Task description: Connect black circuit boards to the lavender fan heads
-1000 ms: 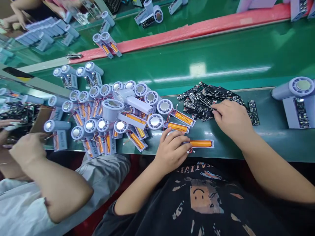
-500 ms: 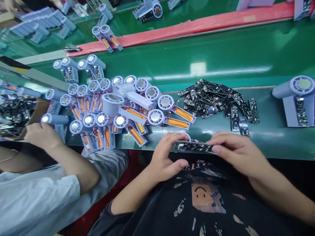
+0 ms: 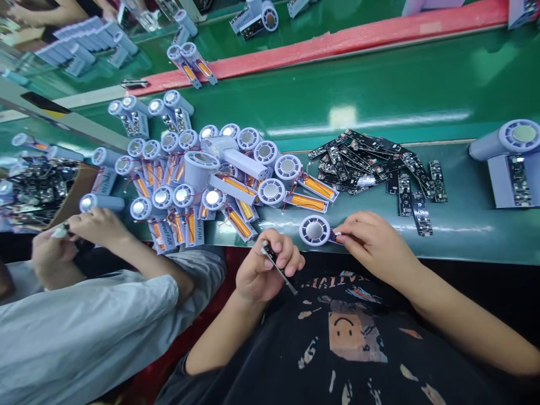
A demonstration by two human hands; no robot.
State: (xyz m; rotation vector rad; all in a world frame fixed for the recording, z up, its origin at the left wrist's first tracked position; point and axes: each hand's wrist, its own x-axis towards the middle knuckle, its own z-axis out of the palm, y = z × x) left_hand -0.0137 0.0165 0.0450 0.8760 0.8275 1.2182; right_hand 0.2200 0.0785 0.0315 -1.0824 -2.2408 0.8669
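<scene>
My left hand [image 3: 270,264], closed, grips a narrow black circuit board [image 3: 278,267] tilted down toward my shirt. A lavender handheld fan [image 3: 315,230] lies at the bench's front edge, its round grille facing up. My right hand [image 3: 375,239] is closed in a pinch just right of the fan head, on what looks like a small white connector [image 3: 337,235]. My right fingers hide most of the fan's handle. Beyond that hand spreads a heap of loose circuit boards [image 3: 363,163], with several single boards [image 3: 422,214] at its right side.
Many lavender fans with orange batteries [image 3: 310,201] crowd the bench to the left. One fan [image 3: 517,140] stands at the far right. A red padded strip [image 3: 337,42] runs across the green surface behind. At left, a co-worker's hands [image 3: 93,230] work near a cardboard box [image 3: 76,194] of boards.
My left hand has drawn the board left and turned it downward. My right hand has let go of the board and pinches beside the fan, which now shows. The co-worker's second hand has appeared.
</scene>
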